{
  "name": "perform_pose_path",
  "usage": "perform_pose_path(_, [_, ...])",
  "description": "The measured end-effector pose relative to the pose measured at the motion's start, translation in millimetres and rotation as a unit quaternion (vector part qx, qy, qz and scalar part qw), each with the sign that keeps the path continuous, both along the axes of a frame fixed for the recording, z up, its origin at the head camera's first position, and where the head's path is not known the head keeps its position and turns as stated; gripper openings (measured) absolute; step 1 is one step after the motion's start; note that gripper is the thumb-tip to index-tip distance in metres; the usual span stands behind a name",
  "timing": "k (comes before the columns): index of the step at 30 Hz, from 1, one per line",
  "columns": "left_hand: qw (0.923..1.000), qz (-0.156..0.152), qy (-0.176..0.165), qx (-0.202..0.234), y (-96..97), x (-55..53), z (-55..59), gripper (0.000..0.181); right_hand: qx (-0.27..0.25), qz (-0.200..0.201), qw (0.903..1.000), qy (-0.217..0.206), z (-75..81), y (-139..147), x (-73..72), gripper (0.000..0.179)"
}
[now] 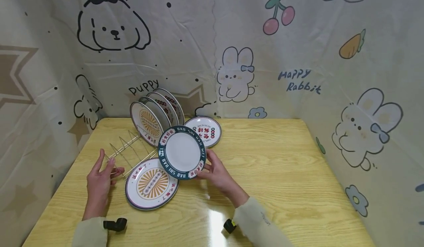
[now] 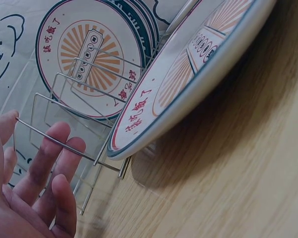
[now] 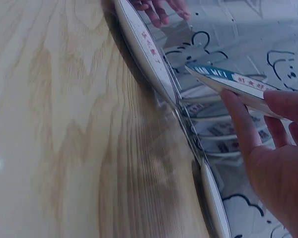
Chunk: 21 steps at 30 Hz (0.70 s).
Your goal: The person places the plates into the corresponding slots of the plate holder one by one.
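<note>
My right hand pinches the lower right edge of a white plate with a dark green lettered rim, thumb on one face and fingers on the other. Tilted, it is held up in front of a wire plate rack. At the rack's near left end, my left hand holds the wire between thumb and fingers. Several plates stand on edge in the far part of the rack. Close beside the rack's near side lies a sunburst plate, partly overlapped by the raised plate in the head view.
Behind the raised plate, another white plate with red lettering lies near the table's back edge. The wooden table extends to the right. A printed cloth with cartoon animals hangs around the back and sides.
</note>
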<state>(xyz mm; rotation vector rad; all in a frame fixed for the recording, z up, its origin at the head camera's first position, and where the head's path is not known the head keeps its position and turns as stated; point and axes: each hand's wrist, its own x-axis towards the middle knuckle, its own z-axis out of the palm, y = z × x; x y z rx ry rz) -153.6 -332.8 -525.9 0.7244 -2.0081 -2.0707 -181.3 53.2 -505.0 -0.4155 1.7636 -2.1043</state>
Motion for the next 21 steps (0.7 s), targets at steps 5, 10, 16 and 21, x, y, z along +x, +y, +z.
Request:
perform_pose_path(5, [1.0000,0.001,-0.002,0.006,-0.5,-1.0,1.6,0.063,0.026,-0.020,0.9994,0.010,-2.3,-19.9,-2.3,0.079])
perform_pose_path(10, [0.9999,0.000,0.003,0.012,0.8,-2.2,2.2,0.064,0.010,-0.040,0.9988,0.027,-6.2,-37.6,-2.8,0.079])
perform_pose_path(16, [0.9998,0.000,0.008,0.017,0.6,-2.3,-0.4,0.064,0.033,-0.064,0.9962,0.049,-9.1,-55.5,-4.9,0.081])
perform_pose_path(21, [0.9999,0.001,0.008,0.015,0.1,-1.1,-0.8,0.064,0.053,-0.066,0.9939,0.071,-11.5,-68.2,-6.8,0.084])
